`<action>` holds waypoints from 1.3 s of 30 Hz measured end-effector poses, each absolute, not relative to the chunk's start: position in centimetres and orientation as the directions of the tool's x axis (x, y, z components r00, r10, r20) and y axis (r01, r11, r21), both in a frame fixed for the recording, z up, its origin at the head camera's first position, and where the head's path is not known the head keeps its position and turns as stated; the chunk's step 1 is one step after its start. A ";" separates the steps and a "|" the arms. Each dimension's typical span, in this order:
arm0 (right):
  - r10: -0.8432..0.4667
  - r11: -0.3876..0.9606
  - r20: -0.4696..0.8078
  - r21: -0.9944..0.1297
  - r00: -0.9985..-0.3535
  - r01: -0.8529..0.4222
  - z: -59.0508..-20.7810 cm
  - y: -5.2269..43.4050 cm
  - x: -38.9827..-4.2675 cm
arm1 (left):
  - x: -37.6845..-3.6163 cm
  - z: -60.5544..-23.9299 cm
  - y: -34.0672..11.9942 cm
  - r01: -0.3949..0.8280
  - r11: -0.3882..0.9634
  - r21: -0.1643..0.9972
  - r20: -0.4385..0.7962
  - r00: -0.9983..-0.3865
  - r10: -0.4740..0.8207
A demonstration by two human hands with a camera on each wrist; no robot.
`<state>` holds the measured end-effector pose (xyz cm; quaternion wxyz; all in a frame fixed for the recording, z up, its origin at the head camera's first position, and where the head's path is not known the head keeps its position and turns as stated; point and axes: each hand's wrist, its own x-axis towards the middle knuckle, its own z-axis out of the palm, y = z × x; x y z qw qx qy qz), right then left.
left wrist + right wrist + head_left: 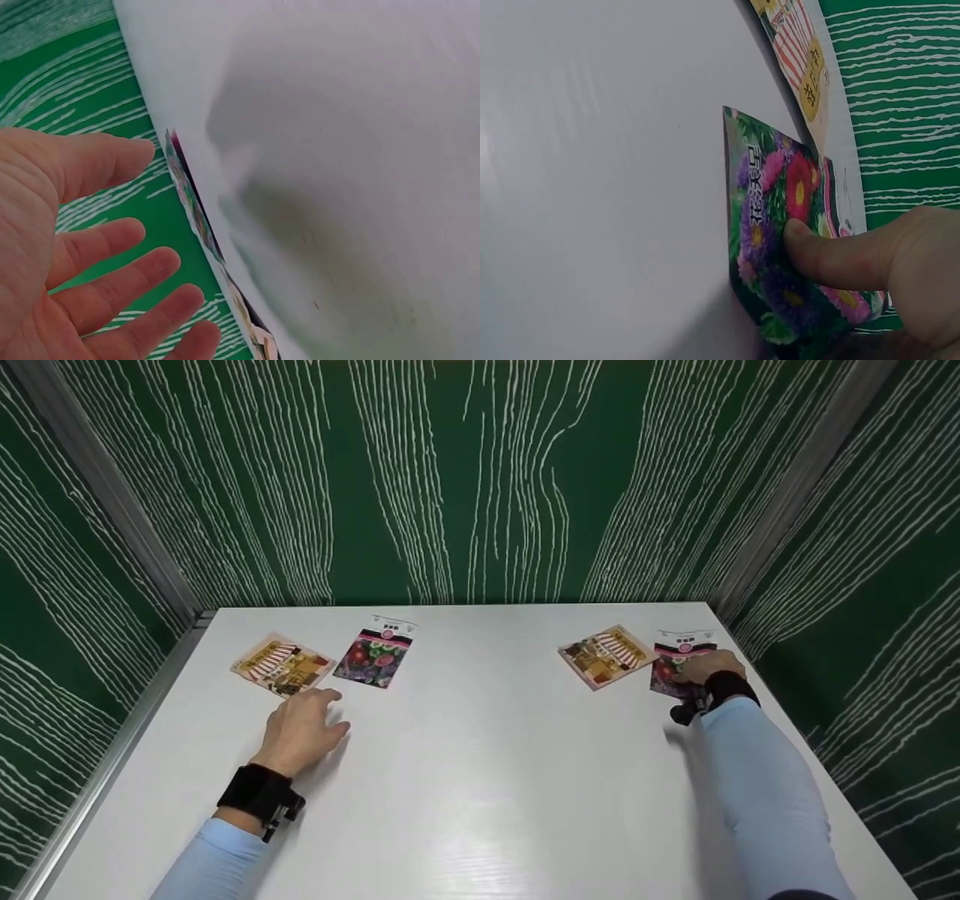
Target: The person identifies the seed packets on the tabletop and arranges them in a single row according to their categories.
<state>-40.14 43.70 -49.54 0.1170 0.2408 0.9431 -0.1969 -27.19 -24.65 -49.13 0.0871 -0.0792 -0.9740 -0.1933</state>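
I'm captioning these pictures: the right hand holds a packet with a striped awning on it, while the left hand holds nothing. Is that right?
Not quite: the right hand holds the flower packet, as the right wrist view shows; the awning packet lies beside it. The rest stands: the left hand holds nothing.

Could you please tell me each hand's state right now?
Left hand: open, holding nothing.
Right hand: closed, pinching the rightmost flower packet.
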 end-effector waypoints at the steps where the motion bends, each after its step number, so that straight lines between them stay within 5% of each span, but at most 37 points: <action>1: 0.400 0.817 -0.304 -0.308 -0.865 0.487 -49.5 43.6 -40.2 | -27.2 -49.1 -24.7 0.187 0.912 0.364 0.202 -0.972 0.119; 9: 0.453 0.759 -0.195 -0.427 -0.870 0.491 -49.3 43.2 -39.4 | -27.3 -49.2 -24.4 0.201 0.908 0.367 0.193 -0.972 0.136; 39: 0.272 0.882 0.205 -0.443 -0.940 0.158 -44.3 39.1 -36.4 | -27.7 -48.2 -23.7 0.227 0.874 0.429 0.211 -0.966 0.147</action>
